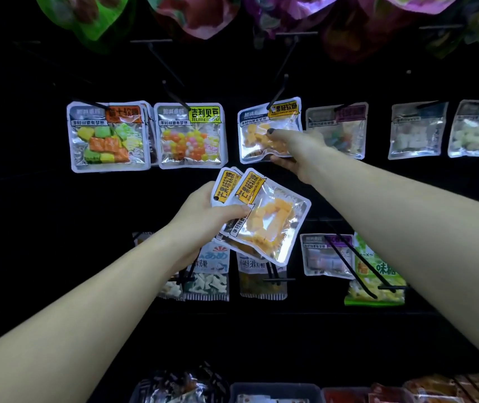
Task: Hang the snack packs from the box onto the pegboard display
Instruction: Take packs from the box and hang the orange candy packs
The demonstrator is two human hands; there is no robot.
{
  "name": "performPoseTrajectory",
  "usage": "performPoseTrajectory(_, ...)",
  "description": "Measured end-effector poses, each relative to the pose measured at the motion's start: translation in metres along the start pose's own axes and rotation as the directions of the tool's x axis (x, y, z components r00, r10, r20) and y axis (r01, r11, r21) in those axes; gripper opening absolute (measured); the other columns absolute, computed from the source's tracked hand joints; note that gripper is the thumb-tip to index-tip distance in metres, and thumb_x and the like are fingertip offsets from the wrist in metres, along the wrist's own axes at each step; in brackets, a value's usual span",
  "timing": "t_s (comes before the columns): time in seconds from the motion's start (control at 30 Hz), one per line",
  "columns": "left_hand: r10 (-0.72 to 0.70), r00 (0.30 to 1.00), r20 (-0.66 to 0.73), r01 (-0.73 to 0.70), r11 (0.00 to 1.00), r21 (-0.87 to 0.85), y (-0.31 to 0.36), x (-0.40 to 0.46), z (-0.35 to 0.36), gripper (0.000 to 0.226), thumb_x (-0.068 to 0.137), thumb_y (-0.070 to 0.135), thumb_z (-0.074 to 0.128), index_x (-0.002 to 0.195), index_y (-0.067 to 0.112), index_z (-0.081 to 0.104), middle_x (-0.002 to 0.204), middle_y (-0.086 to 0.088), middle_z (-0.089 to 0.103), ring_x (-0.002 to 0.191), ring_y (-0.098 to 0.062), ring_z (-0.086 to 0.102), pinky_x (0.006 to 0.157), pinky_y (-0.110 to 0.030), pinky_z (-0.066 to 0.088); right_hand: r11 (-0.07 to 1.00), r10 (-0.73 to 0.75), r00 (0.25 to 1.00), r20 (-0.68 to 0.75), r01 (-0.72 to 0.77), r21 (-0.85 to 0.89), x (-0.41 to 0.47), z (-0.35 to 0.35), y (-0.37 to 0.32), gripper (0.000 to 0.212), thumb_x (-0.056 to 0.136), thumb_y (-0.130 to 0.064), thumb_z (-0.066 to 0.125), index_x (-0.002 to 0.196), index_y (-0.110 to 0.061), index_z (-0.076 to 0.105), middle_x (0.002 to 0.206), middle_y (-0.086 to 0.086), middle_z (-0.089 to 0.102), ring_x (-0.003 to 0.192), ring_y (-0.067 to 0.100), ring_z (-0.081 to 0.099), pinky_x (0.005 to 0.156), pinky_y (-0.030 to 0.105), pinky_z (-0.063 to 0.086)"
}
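My left hand (203, 216) grips a small stack of mango candy packs (264, 219), clear pouches with yellow labels, held tilted in front of the black pegboard (29, 199). My right hand (293, 149) pinches the lower right of another mango candy pack (258, 135), thumb on its front and fingers under its bottom edge. That pack hangs on a black peg hook (279, 94) in the middle row. The box is not clearly in view.
Left of the hung pack hang a mixed-colour gummy pack (107, 138) and a candy-ball pack (190, 138); dimmer packs (337, 132) hang to the right. More packs and long hooks (348, 263) fill the lower row. Bins of goods (273, 392) lie at the bottom edge.
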State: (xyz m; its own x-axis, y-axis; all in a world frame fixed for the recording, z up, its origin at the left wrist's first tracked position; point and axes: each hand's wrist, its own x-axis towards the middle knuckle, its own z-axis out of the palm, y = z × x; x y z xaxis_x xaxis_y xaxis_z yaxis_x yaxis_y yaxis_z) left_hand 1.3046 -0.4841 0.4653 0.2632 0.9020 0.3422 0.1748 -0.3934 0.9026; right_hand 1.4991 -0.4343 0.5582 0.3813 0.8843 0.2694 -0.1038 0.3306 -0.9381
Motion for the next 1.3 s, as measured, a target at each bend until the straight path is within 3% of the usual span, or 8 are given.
performPoseTrajectory(0.23, 0.016, 1.000, 0.015, -0.016, 1.000, -0.009, -0.001, 0.005, -0.003, 0.030, 0.093, 0.022, 0.078, 0.121, 0.028, 0.068, 0.112, 0.009, 0.078, 0.107, -0.015, 0.074, 0.105, -0.042, 0.052, 0.992, 0.116, 0.993, 0.012, -0.115, -0.055, 0.016, 0.000, 0.007, 0.037, 0.085, -0.011, 0.082, 0.109, -0.003, 0.055, 0.105, 0.014, 0.061, 0.072, 0.024, 0.074, 0.059, 0.032, 0.065)
performPoseTrajectory(0.43, 0.017, 1.000, -0.021, -0.017, 1.000, -0.011, 0.009, -0.003, -0.005, 0.027, 0.092, 0.019, 0.078, 0.117, 0.025, 0.070, 0.108, 0.005, 0.080, 0.100, -0.017, 0.076, 0.097, -0.037, 0.055, 0.909, 0.190, 0.982, -0.014, -0.181, -0.375, -0.025, -0.035, 0.010, 0.058, 0.089, -0.041, 0.075, 0.134, -0.016, 0.049, 0.117, 0.015, 0.058, 0.092, 0.025, 0.072, 0.065, 0.032, 0.059)
performPoseTrajectory(0.57, 0.012, 0.999, -0.037, -0.012, 1.000, -0.008, 0.022, -0.013, -0.003, 0.024, 0.093, 0.019, 0.077, 0.115, 0.025, 0.072, 0.107, 0.004, 0.080, 0.102, -0.019, 0.076, 0.096, -0.036, 0.054, 0.900, 0.291, 0.893, 0.343, -0.134, -0.414, -0.070, -0.055, 0.003, 0.055, 0.091, -0.055, 0.068, 0.117, -0.006, 0.061, 0.099, 0.012, 0.071, 0.084, 0.026, 0.071, 0.076, 0.036, 0.058)
performPoseTrajectory(0.63, 0.009, 0.999, -0.046, -0.009, 1.000, 0.002, 0.028, -0.017, -0.001, 0.023, 0.092, 0.020, 0.078, 0.114, 0.026, 0.073, 0.106, 0.006, 0.080, 0.103, -0.017, 0.075, 0.098, -0.037, 0.053, 0.889, 0.276, 0.813, 0.513, -0.014, -0.457, -0.087, -0.060, -0.001, 0.045, 0.090, -0.050, 0.071, 0.109, -0.008, 0.068, 0.103, 0.008, 0.078, 0.092, 0.028, 0.073, 0.085, 0.038, 0.058)
performPoseTrajectory(0.73, 0.003, 0.999, -0.040, -0.002, 1.000, 0.017, 0.035, -0.026, 0.002, 0.019, 0.091, 0.023, 0.079, 0.110, 0.028, 0.076, 0.104, 0.009, 0.080, 0.101, -0.014, 0.075, 0.097, -0.035, 0.052, 0.853, 0.221, 0.845, 0.487, 0.074, -0.516, -0.098, -0.062, -0.003, 0.043, 0.083, -0.036, 0.084, 0.110, -0.010, 0.062, 0.112, 0.014, 0.077, 0.089, 0.026, 0.075, 0.076, 0.038, 0.060)
performPoseTrajectory(0.87, -0.005, 0.997, -0.075, 0.008, 0.999, 0.047, 0.037, -0.032, 0.001, 0.019, 0.090, 0.033, 0.080, 0.106, 0.022, 0.077, 0.102, -0.002, 0.080, 0.099, -0.027, 0.076, 0.091, -0.043, 0.055, 0.878, 0.266, 0.817, 0.511, 0.014, -0.479, -0.100, -0.068, -0.003, 0.035, 0.082, -0.020, 0.086, 0.097, -0.012, 0.056, 0.104, 0.021, 0.074, 0.092, 0.038, 0.073, 0.095, 0.053, 0.054)
performPoseTrajectory(1.0, -0.023, 0.991, -0.133, 0.031, 0.998, 0.059, 0.036, -0.035, -0.002, 0.024, 0.093, 0.042, 0.075, 0.098, 0.019, 0.077, 0.097, -0.006, 0.075, 0.086, -0.029, 0.067, 0.076, -0.035, 0.048, 0.899, 0.250, 0.795, 0.553, 0.022, -0.438, -0.104, -0.075, -0.007, 0.019, 0.089, -0.012, 0.077, 0.100, -0.008, 0.063, 0.093, 0.013, 0.075, 0.076, 0.024, 0.073, 0.069, 0.031, 0.058)
performPoseTrajectory(1.3, -0.050, 0.981, -0.187, 0.062, 0.996, 0.060, 0.032, -0.034, -0.014, 0.046, 0.101, 0.052, 0.059, 0.099, 0.008, 0.070, 0.086, -0.009, 0.060, 0.075, -0.019, 0.053, 0.067, -0.032, 0.037, 0.944, -0.107, 0.921, 0.373, 0.212, -0.252, -0.094, -0.074, -0.023, 0.017, 0.089, -0.003, 0.073, 0.094, -0.016, 0.063, 0.088, 0.001, 0.073, 0.072, 0.018, 0.073, 0.063, 0.028, 0.054)
